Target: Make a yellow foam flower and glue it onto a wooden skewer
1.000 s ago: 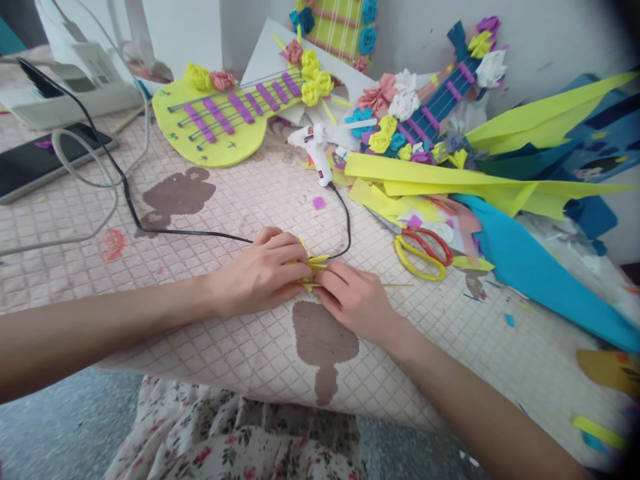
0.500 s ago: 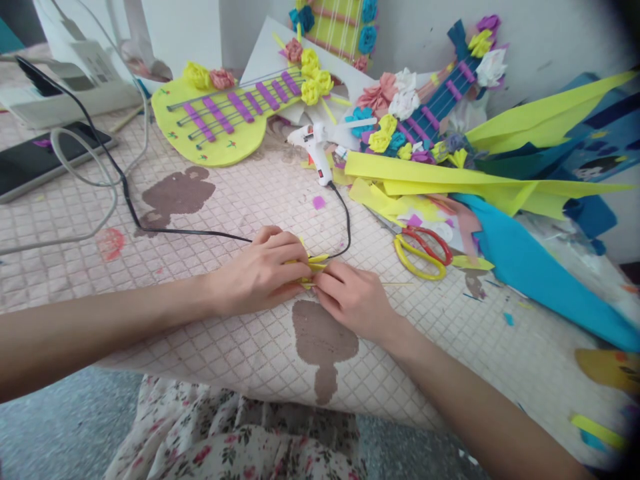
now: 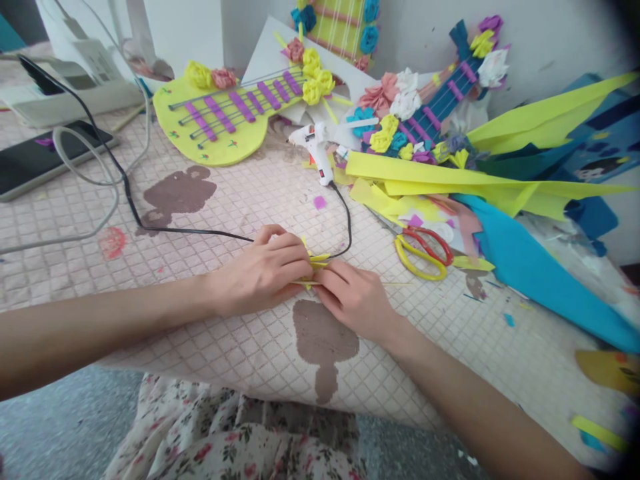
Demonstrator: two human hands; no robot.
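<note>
My two hands meet low over the cloth-covered table, fingertips nearly touching. Folded yellow paper (image 3: pixel 320 259) shows between them, partly covered by the fingers. My left hand (image 3: pixel 270 270) is closed around its left side. A thin pale yellow stick (image 3: pixel 303 283) runs across just below the paper, and its far end comes out to the right of my right hand (image 3: pixel 356 297). That hand is closed, its fingertips pinching at the stick and the paper's edge. The exact grip is hidden behind the fingers.
A white glue gun (image 3: pixel 319 153) lies beyond my hands, its black cord (image 3: pixel 213 232) running behind them. Scissors (image 3: pixel 423 250) lie to the right, beside yellow paper sheets (image 3: pixel 450 175) and blue paper (image 3: pixel 540 273). A yellow paper guitar (image 3: pixel 215 143) and phone (image 3: pixel 45 163) are farther back.
Both hands stay almost in place, with only slight finger movement. A little more of the stick shows between them now.
</note>
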